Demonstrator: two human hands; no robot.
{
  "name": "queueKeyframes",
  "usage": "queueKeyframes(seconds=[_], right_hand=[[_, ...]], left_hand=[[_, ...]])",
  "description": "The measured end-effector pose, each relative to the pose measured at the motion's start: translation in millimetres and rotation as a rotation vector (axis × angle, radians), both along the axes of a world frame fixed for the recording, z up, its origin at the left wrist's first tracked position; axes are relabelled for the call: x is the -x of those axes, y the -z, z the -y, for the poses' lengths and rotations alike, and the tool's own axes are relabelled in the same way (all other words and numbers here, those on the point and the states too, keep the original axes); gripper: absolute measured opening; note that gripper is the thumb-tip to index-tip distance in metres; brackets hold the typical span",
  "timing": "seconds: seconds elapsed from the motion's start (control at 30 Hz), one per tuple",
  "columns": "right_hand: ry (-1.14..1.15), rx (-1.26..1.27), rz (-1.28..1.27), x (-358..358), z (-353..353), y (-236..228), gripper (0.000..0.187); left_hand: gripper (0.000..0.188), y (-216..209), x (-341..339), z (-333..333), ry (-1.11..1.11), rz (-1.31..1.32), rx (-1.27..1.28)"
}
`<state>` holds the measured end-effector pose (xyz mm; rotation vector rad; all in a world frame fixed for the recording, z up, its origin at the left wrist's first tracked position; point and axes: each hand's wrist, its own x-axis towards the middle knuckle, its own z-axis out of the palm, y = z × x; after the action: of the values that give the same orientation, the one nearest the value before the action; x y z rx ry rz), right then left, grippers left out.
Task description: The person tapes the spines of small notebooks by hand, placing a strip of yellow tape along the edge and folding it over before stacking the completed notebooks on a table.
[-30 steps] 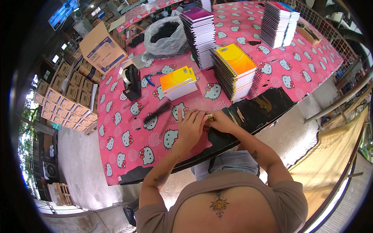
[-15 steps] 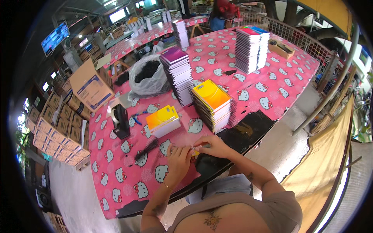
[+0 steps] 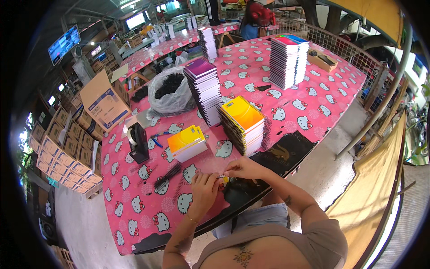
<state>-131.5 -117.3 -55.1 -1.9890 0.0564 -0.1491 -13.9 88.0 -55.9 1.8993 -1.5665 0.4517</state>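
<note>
Close to the table's near edge, my left hand (image 3: 204,190) is closed over a small yellow notebook (image 3: 225,180), mostly hidden beneath my fingers. My right hand (image 3: 244,169) pinches at its far edge, thumb and forefinger together; what lies between the fingertips is too small to make out. Loose black spiral coils (image 3: 168,175) rest left of my left hand. Beyond my hands sits a low stack of yellow-orange notebooks without coils (image 3: 188,141). Right of it rises a taller stack of spiral-bound yellow notebooks (image 3: 243,114).
A black tape dispenser (image 3: 138,142) and blue-handled pliers (image 3: 156,140) lie left. Farther off are a purple-topped notebook stack (image 3: 201,85), a plastic bag of black coils (image 3: 172,92) and a tall red-and-blue-topped stack (image 3: 289,62). Cartons (image 3: 67,157) are piled left of the pink-covered table (image 3: 134,201).
My right hand has shifted slightly left, its fingertips drawn together at the notebook's edge. My left hand stays nearly in place. The view has tilted a little.
</note>
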Motion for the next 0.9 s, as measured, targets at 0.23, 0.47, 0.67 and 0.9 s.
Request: queueKeyframes(seconds=[0.23,0.47,0.67,0.9], right_hand=[[-0.063,-0.001,0.039,-4.7,3.9,-4.4,0.023],[-0.117,-0.072,0.052,-4.4,10.8,0.3,0.02],[-0.097,-0.096,0.124,-6.9,6.8,6.4,0.017],[0.176,0.167,0.291,-17.5,-19.4,9.7,0.021]], left_hand=[[0.021,-2.9,0.6,0.8,-0.008,-0.028,-0.023],[0.018,0.8,-3.8,2.8,0.004,-0.06,-0.006],[0.021,-1.4,-4.7,3.3,0.013,-0.063,-0.033],[0.02,-0.2,-2.6,4.4,-0.03,-0.014,-0.044]])
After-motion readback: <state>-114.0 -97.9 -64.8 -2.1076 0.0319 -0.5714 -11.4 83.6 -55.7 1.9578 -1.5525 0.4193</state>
